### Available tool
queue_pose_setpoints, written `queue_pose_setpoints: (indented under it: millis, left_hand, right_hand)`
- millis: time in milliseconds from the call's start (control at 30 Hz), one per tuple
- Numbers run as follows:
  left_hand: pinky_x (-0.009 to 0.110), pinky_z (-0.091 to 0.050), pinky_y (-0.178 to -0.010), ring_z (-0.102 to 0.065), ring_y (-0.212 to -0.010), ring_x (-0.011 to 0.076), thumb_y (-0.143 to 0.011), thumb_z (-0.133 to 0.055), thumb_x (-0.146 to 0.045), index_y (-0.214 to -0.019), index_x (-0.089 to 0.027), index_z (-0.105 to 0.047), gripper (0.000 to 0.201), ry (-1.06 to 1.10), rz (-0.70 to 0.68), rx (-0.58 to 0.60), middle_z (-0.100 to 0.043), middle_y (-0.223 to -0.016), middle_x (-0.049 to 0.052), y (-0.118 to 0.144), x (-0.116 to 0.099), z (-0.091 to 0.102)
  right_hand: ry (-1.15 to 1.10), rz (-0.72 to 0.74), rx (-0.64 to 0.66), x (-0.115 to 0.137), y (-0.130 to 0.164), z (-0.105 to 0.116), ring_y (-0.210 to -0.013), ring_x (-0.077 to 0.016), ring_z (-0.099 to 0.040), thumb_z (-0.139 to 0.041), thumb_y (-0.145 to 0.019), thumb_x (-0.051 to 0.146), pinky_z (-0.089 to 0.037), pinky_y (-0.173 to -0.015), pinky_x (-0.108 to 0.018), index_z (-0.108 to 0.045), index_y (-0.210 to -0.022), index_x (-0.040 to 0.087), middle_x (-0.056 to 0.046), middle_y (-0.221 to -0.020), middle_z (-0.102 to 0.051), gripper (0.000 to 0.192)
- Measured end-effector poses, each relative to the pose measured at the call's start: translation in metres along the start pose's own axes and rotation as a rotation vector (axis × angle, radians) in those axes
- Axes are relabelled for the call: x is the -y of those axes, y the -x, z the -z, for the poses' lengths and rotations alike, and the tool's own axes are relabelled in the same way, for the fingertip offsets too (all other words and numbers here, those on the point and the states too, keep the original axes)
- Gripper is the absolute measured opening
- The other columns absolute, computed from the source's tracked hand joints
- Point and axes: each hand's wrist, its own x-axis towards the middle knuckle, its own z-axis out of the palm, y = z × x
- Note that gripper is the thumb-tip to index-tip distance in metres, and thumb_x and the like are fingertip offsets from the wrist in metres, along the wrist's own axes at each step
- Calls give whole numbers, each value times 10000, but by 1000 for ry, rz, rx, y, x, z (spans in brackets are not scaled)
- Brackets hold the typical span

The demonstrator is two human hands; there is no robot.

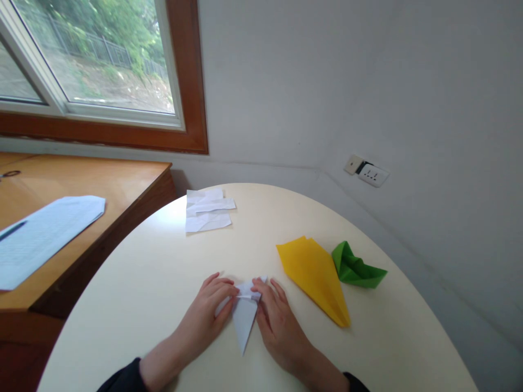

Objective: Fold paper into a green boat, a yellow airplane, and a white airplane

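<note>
A small folded white paper (244, 320) lies on the round table, its narrow tip pointing toward me. On its left side my left hand (211, 306) has thumb and fingers closed on the upper part. My right hand (274, 314) grips the upper right corner, fingertips on top of the paper. Parts of the folds are hidden under the fingers. To the right rests a folded yellow paper (314, 277), shaped like a pointed kite. Touching or close beside it is a green folded paper boat (359, 269).
Torn white paper pieces (208, 222) lie at the far side of the round table (134, 272). A wooden desk (134, 177) on the left holds paper sheets (53, 234), a pen (13, 230) and a partly visible scissors handle (11, 173). A wall socket (373, 175) is at the right.
</note>
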Motion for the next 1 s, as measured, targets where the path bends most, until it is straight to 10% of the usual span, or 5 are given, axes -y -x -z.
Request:
queue_pose_setpoints:
  millis: [1000]
  left_hand:
    - [456,-299,-1039,-592,-944,147,-717,-399,-2,-851,-208,-565,297,106,50,242,-655,-937,21,-1,-5,1]
  right_hand:
    - [108,-37,85,0,0,-1,-1145,-207,-492,-469,-807,64,-299,-1002,-424,-584,-1079,232,-73,-1196,-581,339]
